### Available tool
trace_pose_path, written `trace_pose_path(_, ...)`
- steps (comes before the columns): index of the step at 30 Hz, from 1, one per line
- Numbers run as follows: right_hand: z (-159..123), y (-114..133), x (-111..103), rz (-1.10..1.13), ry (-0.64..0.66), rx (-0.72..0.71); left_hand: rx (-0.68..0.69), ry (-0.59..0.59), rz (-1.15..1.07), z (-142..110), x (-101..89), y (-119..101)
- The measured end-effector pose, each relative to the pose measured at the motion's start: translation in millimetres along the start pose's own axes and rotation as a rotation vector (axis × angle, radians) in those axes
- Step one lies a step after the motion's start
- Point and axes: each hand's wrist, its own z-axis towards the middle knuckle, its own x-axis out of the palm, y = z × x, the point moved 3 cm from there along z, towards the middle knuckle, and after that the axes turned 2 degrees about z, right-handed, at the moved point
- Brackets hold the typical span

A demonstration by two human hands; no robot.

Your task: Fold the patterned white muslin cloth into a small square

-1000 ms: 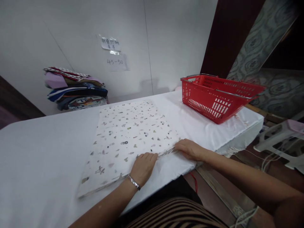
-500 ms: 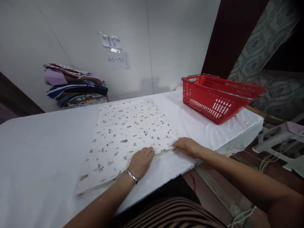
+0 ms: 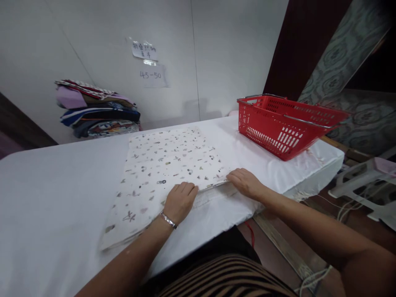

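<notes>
A folded white cloth with small printed figures and plants lies flat on the table, its near edge toward me. My left hand is closed over the middle of that near edge, fingers bent over the top and thumb hidden; a silver bracelet circles the wrist. At the cloth's near right corner, my right hand grips the edge with its fingers curled together. Between the two hands the upper layer is lifted a little, and a paler lower layer shows beneath it.
A red plastic basket with metal handles stands at the right rear of the white-covered table. Folded clothes are stacked at the back left by the wall. Paper signs hang above. A plastic stool is on the right.
Both hands have moved slightly up and away from me, raising the near edge of the cloth's top layer. The lower layer now shows beneath it.
</notes>
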Motion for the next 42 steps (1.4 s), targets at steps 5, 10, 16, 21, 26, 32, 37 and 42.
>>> trace_pose_path(5, -4, 5, 8, 0.002, 0.098, -0.119, 0.194, 0.094, -0.031, -6, 10.1, -12)
trace_pose_path(10, -10, 9, 7, -0.012, 0.117, -0.122, 0.224, 0.163, -0.001, -11, 9.8, -21)
trace_pose_path(16, -12, 8, 6, 0.03, 0.144, -0.142, 0.198, 0.179, 0.019, -11, 7.3, -25)
trace_pose_path(21, -14, 9, 5, 0.058, 0.172, -0.147, 0.179, 0.165, 0.013, -13, 7.2, -26)
trace_pose_path(26, -18, 10, -2, 0.12, 0.218, -0.175, 0.146, 0.159, -0.072, -17, 5.6, -25)
trace_pose_path(32, -19, 7, -3, 0.102, 0.221, -0.208, 0.11, 0.209, -0.08, -20, 0.6, -27)
trace_pose_path(37, -19, 8, 3, 0.085, 0.225, -0.149, 0.077, 0.269, -0.009, -13, 0.4, -35)
trace_pose_path(42, -15, 4, -4, 0.071, 0.171, -0.095, 0.019, 0.253, -0.04, -1, -5.2, -26)
